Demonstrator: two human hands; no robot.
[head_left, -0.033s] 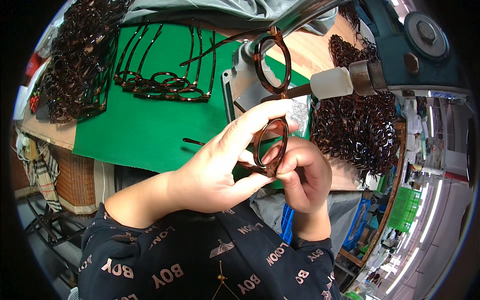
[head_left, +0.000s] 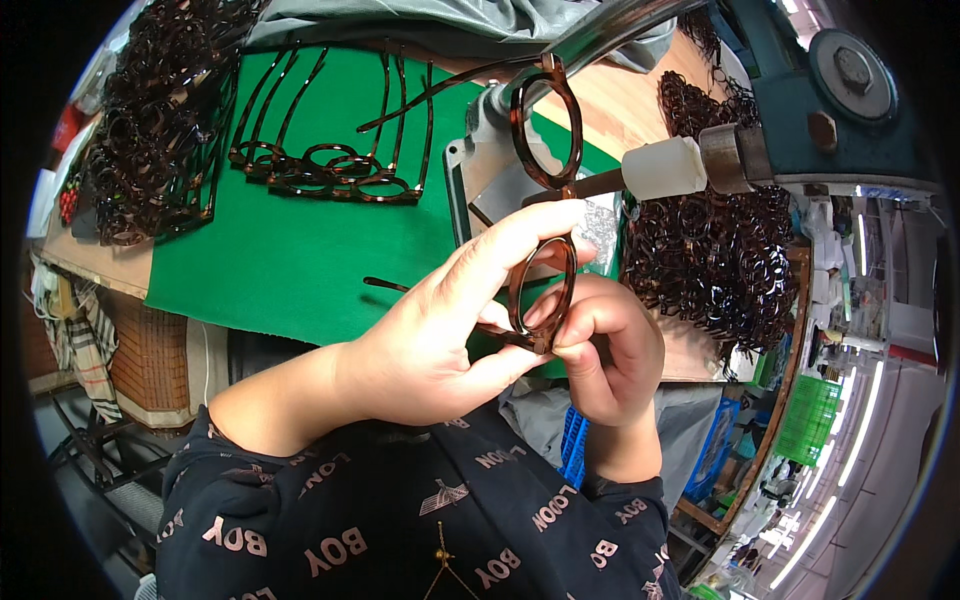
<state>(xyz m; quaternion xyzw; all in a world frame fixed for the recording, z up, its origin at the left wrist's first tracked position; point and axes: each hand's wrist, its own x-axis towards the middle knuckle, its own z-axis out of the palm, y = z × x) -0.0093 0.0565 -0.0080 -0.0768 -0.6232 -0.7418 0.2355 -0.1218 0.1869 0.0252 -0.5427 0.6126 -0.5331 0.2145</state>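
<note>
A brown tortoiseshell eyeglass frame (head_left: pixel 574 140) is held on end, one rim above the other, its temples pointing left. My left hand (head_left: pixel 430 340) is closed on the lower rim, with a forefinger near the bridge and the thumb at the bottom corner. There my right hand (head_left: pixel 618 350) pinches the frame between thumb and bent forefinger. A narrow dark metal bar reaches the bridge from a white cylinder (head_left: pixel 660 168) on a blue-green machine (head_left: pixel 850 125). My left fingers hide part of the bridge and lower temple.
Several similar frames (head_left: pixel 345 188) lie on the green mat (head_left: pixel 300 265). Large heaps of tortoiseshell frames stand at left (head_left: pixel 150 130) and right (head_left: pixel 710 265). A metal fixture (head_left: pixel 458 180) sits behind my hands. Grey cloth (head_left: pixel 400 18) lies at the far edge.
</note>
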